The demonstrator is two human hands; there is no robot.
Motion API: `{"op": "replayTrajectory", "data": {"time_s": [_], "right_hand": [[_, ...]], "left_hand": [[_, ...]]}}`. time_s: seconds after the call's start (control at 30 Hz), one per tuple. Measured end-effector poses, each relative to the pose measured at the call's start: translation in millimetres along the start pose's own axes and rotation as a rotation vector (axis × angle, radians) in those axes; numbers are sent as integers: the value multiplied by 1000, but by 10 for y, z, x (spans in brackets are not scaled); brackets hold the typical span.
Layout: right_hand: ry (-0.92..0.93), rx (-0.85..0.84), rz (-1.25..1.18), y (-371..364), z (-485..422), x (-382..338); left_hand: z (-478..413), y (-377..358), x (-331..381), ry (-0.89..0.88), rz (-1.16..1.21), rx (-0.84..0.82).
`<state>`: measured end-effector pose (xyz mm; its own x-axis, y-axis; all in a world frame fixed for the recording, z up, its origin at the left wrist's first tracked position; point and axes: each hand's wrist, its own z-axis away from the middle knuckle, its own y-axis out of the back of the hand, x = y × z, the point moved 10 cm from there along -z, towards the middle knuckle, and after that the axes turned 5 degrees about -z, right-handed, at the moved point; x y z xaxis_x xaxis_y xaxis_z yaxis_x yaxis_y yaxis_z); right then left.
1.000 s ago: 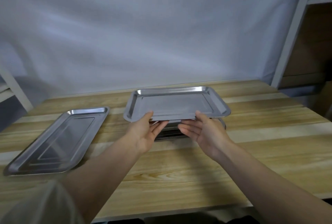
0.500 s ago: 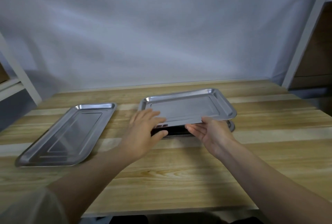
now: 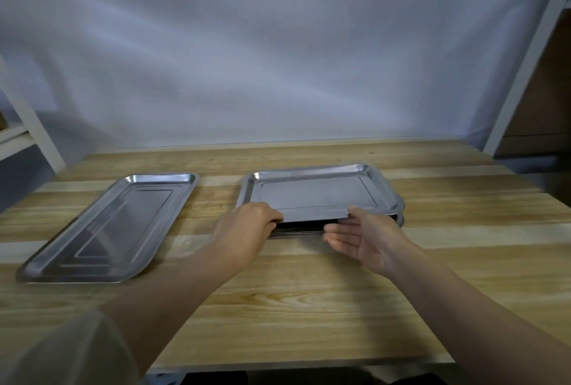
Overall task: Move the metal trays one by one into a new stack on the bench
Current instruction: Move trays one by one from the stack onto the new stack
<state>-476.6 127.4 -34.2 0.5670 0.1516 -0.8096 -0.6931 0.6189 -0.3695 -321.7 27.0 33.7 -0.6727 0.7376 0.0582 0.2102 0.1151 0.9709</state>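
Note:
A shiny metal tray, the top tray (image 3: pixel 321 193), has its near edge lifted off the stack of trays (image 3: pixel 298 230) in the middle of the wooden bench (image 3: pixel 309 307). My left hand (image 3: pixel 247 230) grips the top tray's near left corner, fingers curled over the rim. My right hand (image 3: pixel 367 237) sits palm-up at the near right edge, thumb on the rim and fingers spread below it. One single metal tray (image 3: pixel 108 224) lies flat on the bench at the left, apart from the stack.
A white cloth backdrop (image 3: pixel 278 60) hangs behind the bench. White frame posts (image 3: pixel 37 137) stand at the back left and back right (image 3: pixel 522 66), with shelving behind the right one. The bench's front edge runs close below my forearms.
My left hand has gone from under the tray's near edge to over its left corner, curling onto the rim. The top tray has sunk closer to the stack, still raised at the front.

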Motion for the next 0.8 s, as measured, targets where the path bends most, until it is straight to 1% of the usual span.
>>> {"op": "replayTrajectory", "data": {"time_s": [0.07, 0.13, 0.17, 0.23, 0.33, 0.4, 0.5, 0.57, 0.63, 0.8], "right_hand": [[-33, -41, 193, -15, 56, 18], [25, -46, 324, -42, 113, -47], [92, -32, 359, -60, 130, -116], [285, 10, 439, -108, 160, -294], [608, 83, 740, -231, 246, -525], [697, 36, 928, -356, 250, -490], [639, -50, 1153, -435, 132, -261], [620, -72, 1263, -451, 79, -157], [628, -61, 1291, -441, 69, -145], [618, -53, 1249, -398, 59, -164]], "left_hand": [[-11, 0, 8, -4, 1, 1], [-13, -30, 15, 3, 2, -17], [-11, -52, 20, 5, -1, -26], [-3, -79, 27, 5, -9, -32], [8, -83, 22, 7, 7, -15], [19, -85, 24, 8, 26, -12], [37, -111, 16, 12, 40, -24], [46, -119, -5, 23, 54, -29], [60, -116, -18, 29, 64, -31], [103, -108, -69, 37, 133, -30]]}}
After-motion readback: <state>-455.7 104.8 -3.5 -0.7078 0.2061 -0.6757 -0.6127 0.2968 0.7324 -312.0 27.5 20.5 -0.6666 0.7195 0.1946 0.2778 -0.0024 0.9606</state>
